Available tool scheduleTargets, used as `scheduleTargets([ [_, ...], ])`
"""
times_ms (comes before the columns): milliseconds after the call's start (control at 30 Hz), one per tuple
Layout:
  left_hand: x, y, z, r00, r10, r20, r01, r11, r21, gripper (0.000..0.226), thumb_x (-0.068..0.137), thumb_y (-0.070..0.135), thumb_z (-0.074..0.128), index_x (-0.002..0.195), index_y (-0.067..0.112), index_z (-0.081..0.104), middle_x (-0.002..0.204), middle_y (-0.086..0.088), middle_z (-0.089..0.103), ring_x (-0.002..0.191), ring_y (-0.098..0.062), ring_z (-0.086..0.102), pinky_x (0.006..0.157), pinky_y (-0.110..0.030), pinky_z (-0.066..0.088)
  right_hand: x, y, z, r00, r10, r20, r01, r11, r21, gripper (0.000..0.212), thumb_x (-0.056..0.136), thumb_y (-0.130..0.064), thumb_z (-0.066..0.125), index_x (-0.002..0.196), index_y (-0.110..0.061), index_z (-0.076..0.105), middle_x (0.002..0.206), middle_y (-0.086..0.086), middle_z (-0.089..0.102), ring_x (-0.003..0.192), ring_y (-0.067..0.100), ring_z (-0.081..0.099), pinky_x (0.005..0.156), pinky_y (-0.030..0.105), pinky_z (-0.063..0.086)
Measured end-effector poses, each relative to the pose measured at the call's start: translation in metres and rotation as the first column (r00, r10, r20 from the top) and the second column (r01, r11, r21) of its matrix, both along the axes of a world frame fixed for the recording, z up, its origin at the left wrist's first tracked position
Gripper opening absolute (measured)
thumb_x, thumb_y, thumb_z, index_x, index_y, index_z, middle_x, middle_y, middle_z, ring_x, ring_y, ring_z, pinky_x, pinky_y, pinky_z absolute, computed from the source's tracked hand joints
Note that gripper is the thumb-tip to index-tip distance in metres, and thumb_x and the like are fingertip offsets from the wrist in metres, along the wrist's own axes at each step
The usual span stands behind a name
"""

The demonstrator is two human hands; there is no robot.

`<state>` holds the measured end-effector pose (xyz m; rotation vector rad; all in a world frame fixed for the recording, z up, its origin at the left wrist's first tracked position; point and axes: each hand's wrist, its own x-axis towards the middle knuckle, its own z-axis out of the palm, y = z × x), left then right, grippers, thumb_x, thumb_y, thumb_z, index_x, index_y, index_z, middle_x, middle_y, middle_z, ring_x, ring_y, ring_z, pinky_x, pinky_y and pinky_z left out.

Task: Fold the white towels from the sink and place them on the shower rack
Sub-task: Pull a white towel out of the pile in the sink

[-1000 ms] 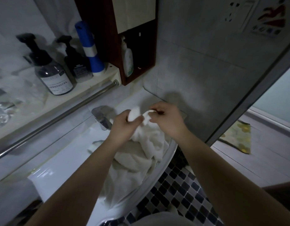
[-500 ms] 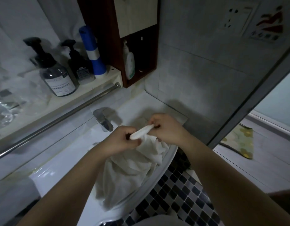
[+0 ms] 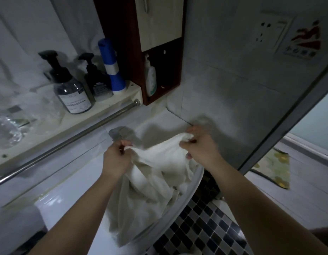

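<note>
Left hand: fingers curled, thumb and fingertips pinched one end of the towel's top edge.
Right hand: fingers curled, pinched the other end of that edge, with fabric bunched at the fingertips.
White towel: top edge stretched between the two grips, with a slight sag. The rest hung below them in crumpled folds down into the sink. Could not tell whether the heap was one towel or several.
Sink: white, directly under both grips. Its curved front rim passed beneath the right forearm.
Faucet: just beyond the left grip, not touching it.
Towel bar: metal, beyond and to the left of the left grip.
Pump bottle: upright on the shelf above the bar, well apart from the grips.
Blue-and-white can: upright on the same shelf, nearer the grips than the pump bottle.
Checkered floor: below the right grip, past the sink rim.
</note>
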<state>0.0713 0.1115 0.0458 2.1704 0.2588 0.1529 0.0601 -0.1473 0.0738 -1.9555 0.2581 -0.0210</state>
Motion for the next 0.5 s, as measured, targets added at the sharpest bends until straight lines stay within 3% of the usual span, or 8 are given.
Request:
scheduleTargets([
  [67, -0.005, -0.011, 0.009, 0.994, -0.075, 0.077, 0.077, 0.997, -0.019, 0.04, 0.089, 0.006, 0.057, 0.088, 0.045, 0.067, 0.086, 0.023, 0.068, 0.08, 0.002, 0.063, 0.068, -0.004, 0.041, -0.004, 0.008, -0.001, 0.99, 0.131, -0.051, -0.125, 0.986, 0.113, 0.062, 0.079, -0.009, 0.079, 0.132, -0.03, 0.054, 0.105, 0.002, 0.068, 0.058, 0.016, 0.072, 0.049, 0.03, 0.057],
  [133, -0.008, -0.023, 0.019, 0.968, -0.17, 0.184, 0.176, 0.984, -0.017, 0.042, 0.089, 0.003, 0.06, 0.091, 0.044, 0.069, 0.083, 0.031, 0.068, 0.078, 0.01, 0.063, 0.068, -0.001, 0.041, -0.008, 0.016, 0.0, 0.95, 0.301, -0.079, -0.292, 0.951, 0.103, 0.078, 0.075, -0.017, 0.08, 0.137, -0.049, 0.044, 0.092, -0.004, 0.072, 0.055, 0.02, 0.071, 0.056, 0.033, 0.059],
  [200, -0.011, -0.036, 0.026, 0.928, -0.251, 0.276, 0.261, 0.965, 0.0, 0.04, 0.089, 0.001, 0.062, 0.095, 0.039, 0.071, 0.085, 0.035, 0.068, 0.081, 0.012, 0.064, 0.07, -0.002, 0.042, -0.01, 0.027, 0.003, 0.906, 0.412, -0.095, -0.401, 0.909, 0.114, 0.082, 0.075, -0.02, 0.08, 0.137, -0.056, 0.039, 0.078, -0.005, 0.073, 0.05, 0.02, 0.069, 0.054, 0.028, 0.057],
  [267, -0.015, -0.046, 0.029, 0.891, -0.314, 0.328, 0.322, 0.946, 0.031, 0.038, 0.087, 0.0, 0.064, 0.098, 0.034, 0.075, 0.092, 0.024, 0.072, 0.086, 0.003, 0.067, 0.074, -0.008, 0.047, -0.01, 0.038, 0.008, 0.893, 0.44, -0.094, -0.437, 0.898, 0.055, 0.062, 0.078, -0.021, 0.078, 0.128, -0.046, 0.051, 0.071, -0.006, 0.072, 0.05, 0.019, 0.07, 0.049, 0.019, 0.05],
  [367, -0.016, -0.047, 0.025, 0.842, -0.389, 0.374, 0.375, 0.92, 0.112, 0.031, 0.082, -0.002, 0.068, 0.099, 0.022, 0.078, 0.095, 0.006, 0.074, 0.088, -0.005, 0.067, 0.079, -0.017, 0.049, -0.008, 0.047, 0.014, 0.932, 0.36, -0.042, -0.362, 0.928, -0.086, 0.007, 0.085, -0.024, 0.073, 0.088, -0.024, 0.067, 0.067, -0.004, 0.068, 0.051, 0.018, 0.071, 0.049, 0.016, 0.044],
  [500, -0.011, -0.032, 0.012, 0.879, -0.396, 0.264, 0.305, 0.895, 0.326, 0.021, 0.077, -0.004, 0.07, 0.092, 0.01, 0.074, 0.089, -0.005, 0.068, 0.078, -0.017, 0.061, 0.069, -0.022, 0.037, -0.002, 0.041, 0.016, 0.972, 0.223, 0.071, -0.222, 0.975, -0.021, 0.016, 0.088, -0.017, 0.072, 0.08, -0.029, 0.067, 0.072, -0.006, 0.071, 0.049, 0.018, 0.069, 0.053, 0.022, 0.051],
])
